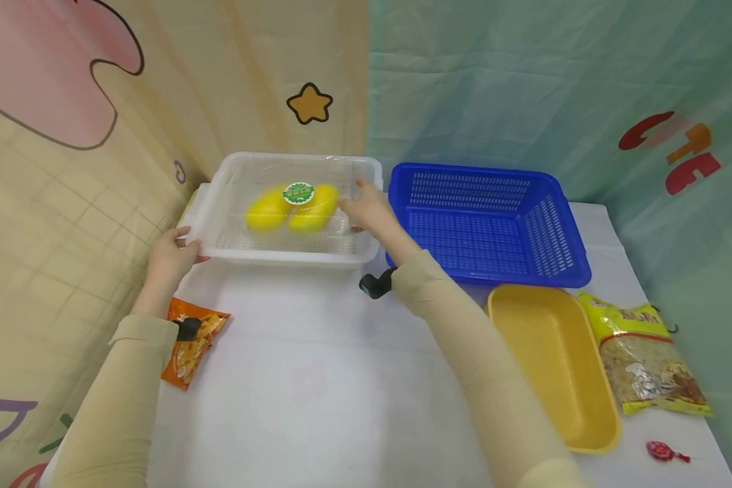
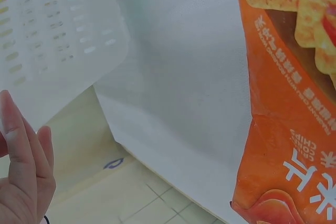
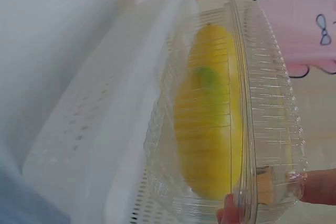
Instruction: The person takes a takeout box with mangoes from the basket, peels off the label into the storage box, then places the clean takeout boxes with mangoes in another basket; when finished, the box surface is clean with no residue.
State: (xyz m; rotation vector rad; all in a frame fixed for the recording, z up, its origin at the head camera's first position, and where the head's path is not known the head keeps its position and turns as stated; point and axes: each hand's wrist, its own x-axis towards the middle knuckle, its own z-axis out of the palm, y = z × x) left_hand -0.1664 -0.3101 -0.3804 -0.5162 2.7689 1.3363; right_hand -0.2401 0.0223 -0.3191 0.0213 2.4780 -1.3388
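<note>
A clear plastic clamshell box [image 3: 268, 103] with two yellow mango-like fruits [image 1: 314, 209] and a round green label [image 1: 298, 193] is inside the white basket [image 1: 293, 256], at least partly above its rim in the right wrist view. My right hand [image 1: 372, 211] grips the box by its right end, thumb and fingers on opposite sides. At the basket's near left corner, my left hand [image 1: 172, 259] holds the rim. An orange corn chip bag [image 2: 294, 103] lies on the table just below the left wrist.
Right of the white basket stands a blue basket [image 1: 463, 234]. A yellow tray [image 1: 552, 366] lies in front of it, beside a yellow-topped food bag [image 1: 653, 359] and a red wrapped lollipop [image 1: 661, 451]. Curtains hang behind the white table [image 1: 305, 393].
</note>
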